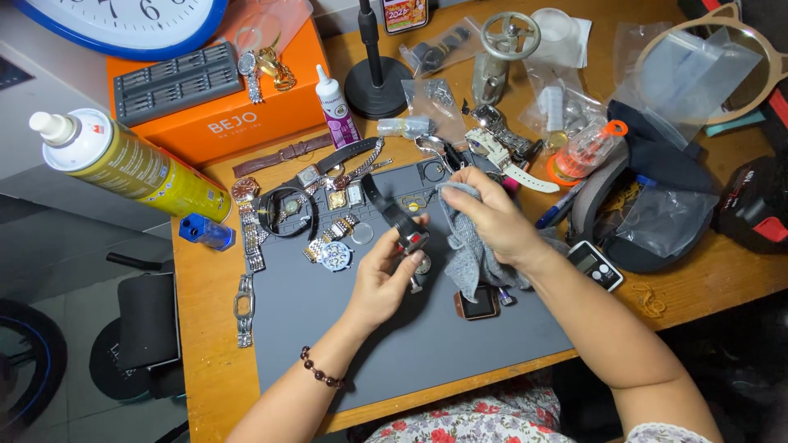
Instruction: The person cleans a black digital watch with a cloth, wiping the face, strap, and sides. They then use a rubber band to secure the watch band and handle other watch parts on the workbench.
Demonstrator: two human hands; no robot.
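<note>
My left hand (384, 275) grips a wristwatch with a black strap (396, 217) above a grey work mat (410, 344); the strap sticks up and away from me. Just right of the watch, my right hand (492, 215) pinches a grey cloth (469, 250). The cloth hangs down between the two hands. A bead bracelet (318, 371) circles my left wrist. A small square watch with a brown rim (478, 305) lies on the mat under the cloth.
Several watches and loose straps (287, 212) lie on the mat's far left. A yellow spray can (131, 168), an orange box (217, 107), a black stand (376, 82), plastic bags (665, 217), a dark pouch (657, 164) and a small digital device (595, 264) crowd the wooden table.
</note>
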